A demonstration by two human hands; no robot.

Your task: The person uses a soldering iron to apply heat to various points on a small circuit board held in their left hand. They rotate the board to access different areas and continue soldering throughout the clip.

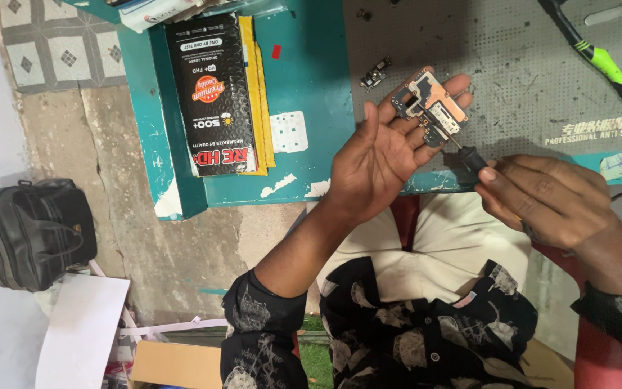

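The person wore a black shirt with a pale grey patchy print, small buttons down its front and long sleeves pushed up to the forearms. Cream trousers covered the lap. Both hands, left (379, 155) and right (548, 202), were bare, without rings or gloves.

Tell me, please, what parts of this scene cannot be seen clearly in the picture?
- Head view: the screwdriver handle is hidden inside the right hand.
- The tip's exact contact on the circuit board is too small to tell.
- The left hand covers the board's underside.
- The green-and-black tool is cut off by the edges.
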